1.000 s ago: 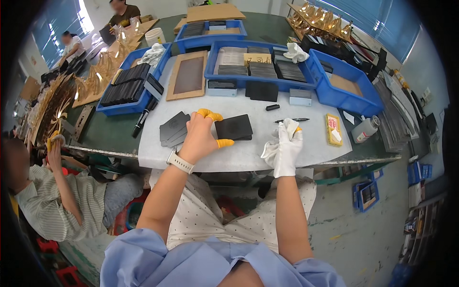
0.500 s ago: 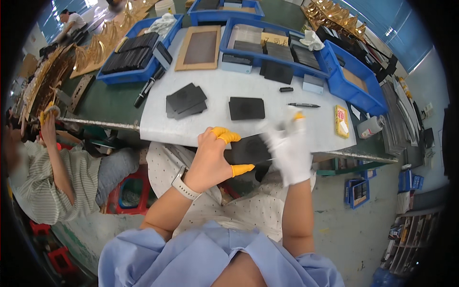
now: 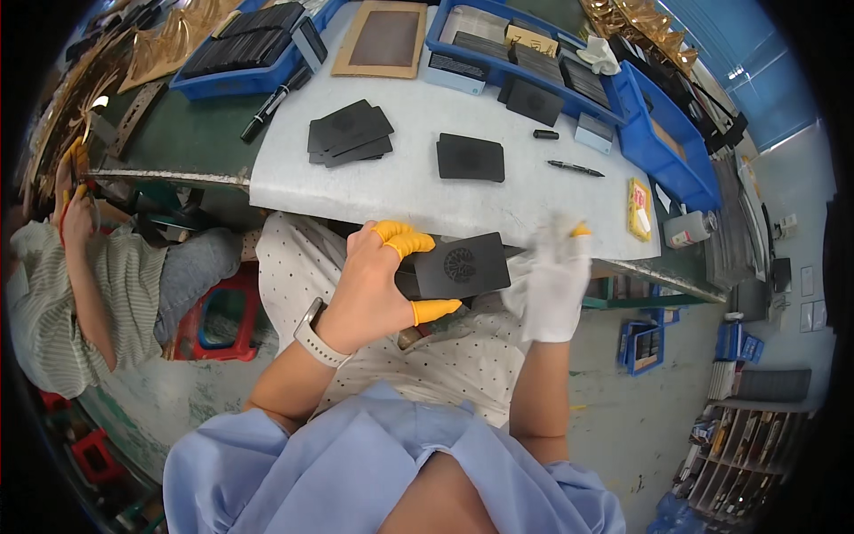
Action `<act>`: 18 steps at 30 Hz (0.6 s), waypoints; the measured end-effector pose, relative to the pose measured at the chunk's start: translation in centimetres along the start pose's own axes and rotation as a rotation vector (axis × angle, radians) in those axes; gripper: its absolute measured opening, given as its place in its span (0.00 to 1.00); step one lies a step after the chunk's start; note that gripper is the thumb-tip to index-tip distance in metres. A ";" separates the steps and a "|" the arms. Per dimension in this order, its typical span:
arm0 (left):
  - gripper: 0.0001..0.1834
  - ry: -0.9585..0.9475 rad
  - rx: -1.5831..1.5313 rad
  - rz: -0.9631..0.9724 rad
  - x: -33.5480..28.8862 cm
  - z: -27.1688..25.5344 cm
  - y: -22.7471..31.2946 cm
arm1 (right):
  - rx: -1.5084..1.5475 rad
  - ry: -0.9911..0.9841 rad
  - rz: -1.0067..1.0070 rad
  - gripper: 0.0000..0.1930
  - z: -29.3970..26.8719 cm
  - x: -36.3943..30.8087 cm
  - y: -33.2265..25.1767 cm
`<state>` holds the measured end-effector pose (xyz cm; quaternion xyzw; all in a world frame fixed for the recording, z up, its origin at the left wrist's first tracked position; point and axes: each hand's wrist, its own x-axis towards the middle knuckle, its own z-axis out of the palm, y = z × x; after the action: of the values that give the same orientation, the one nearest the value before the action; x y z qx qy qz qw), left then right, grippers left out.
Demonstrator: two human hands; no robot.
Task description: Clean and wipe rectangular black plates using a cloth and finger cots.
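Presently the left hand clamps a card; beside it, the right hand is blurred, its grip I cannot tell.

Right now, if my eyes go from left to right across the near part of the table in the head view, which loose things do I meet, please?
Spread black cards → stacked black cards → slim black pen → yellow box → bottle.
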<state>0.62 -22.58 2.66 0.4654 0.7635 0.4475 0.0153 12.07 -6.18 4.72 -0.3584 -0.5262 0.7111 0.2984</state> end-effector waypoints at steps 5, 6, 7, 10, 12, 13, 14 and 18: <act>0.32 -0.016 -0.007 -0.013 -0.5 0.9 0.7 | -0.232 -0.004 -0.216 0.19 0.5 -2.3 2.1; 0.32 -0.010 0.007 -0.006 -0.6 1.0 0.7 | -0.294 -0.070 -0.264 0.18 0.7 -2.6 2.4; 0.32 -0.003 0.022 0.000 -0.8 1.0 0.7 | -0.211 -0.010 -0.224 0.18 0.6 -1.9 2.1; 0.32 -0.049 -0.067 -0.052 -1.0 0.6 0.7 | -0.021 0.117 -0.117 0.19 -0.7 -0.3 0.9; 0.32 -0.034 -0.080 -0.030 -0.9 0.8 0.2 | -0.031 0.154 -0.118 0.17 -1.3 0.1 0.7; 0.32 -0.022 -0.094 -0.001 -0.8 0.8 0.0 | -0.064 0.179 -0.145 0.16 -1.3 0.3 0.9; 0.32 -0.021 -0.091 -0.005 -0.7 0.9 -0.1 | -0.063 0.175 -0.141 0.16 -1.2 0.3 1.0; 0.32 -0.031 -0.066 -0.023 0.0 0.9 -0.2 | -0.090 0.133 -0.111 0.14 -0.7 1.3 1.4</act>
<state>0.87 -21.97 1.94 0.4628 0.7531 0.4652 0.0476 11.85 -5.11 3.00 -0.3882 -0.5555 0.6437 0.3555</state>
